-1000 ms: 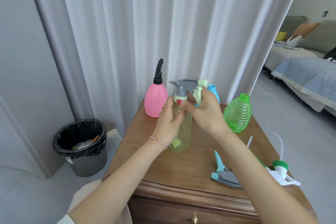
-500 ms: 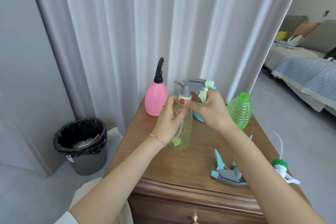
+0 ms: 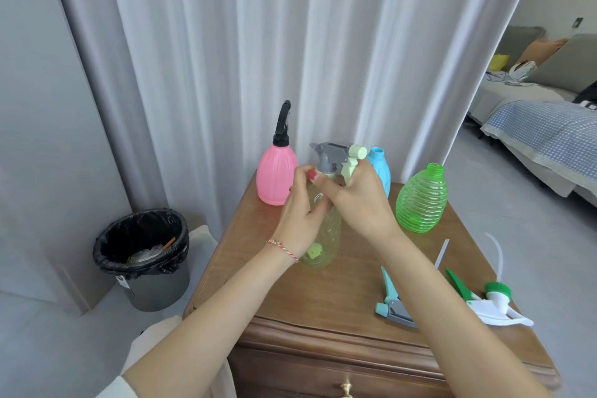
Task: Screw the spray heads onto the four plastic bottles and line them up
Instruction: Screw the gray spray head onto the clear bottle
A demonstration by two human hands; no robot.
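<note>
A pale yellow bottle (image 3: 323, 236) stands upright in the middle of the wooden cabinet top (image 3: 339, 294). My left hand (image 3: 298, 216) grips its upper body. My right hand (image 3: 358, 200) holds the collar of the grey and pale green spray head (image 3: 339, 155) sitting on its neck. Behind stand a pink bottle (image 3: 274, 178) with a black spray head (image 3: 282, 121), a blue bottle (image 3: 381, 168) with a bare neck, partly hidden by my right hand, and a green ribbed bottle (image 3: 421, 200) with a bare neck. Loose teal-grey (image 3: 392, 307) and green-white (image 3: 494, 304) spray heads lie at the front right.
White curtains (image 3: 290, 58) hang directly behind the cabinet. A bin with a black liner (image 3: 142, 255) stands on the floor to the left. A bed with a blue checked cover (image 3: 549, 136) is at the far right. The cabinet's front edge has a drawer knob (image 3: 346, 392).
The spray head has turned slightly on the yellow bottle's neck as my right hand shifted its hold. The blue bottle shows more behind my right hand.
</note>
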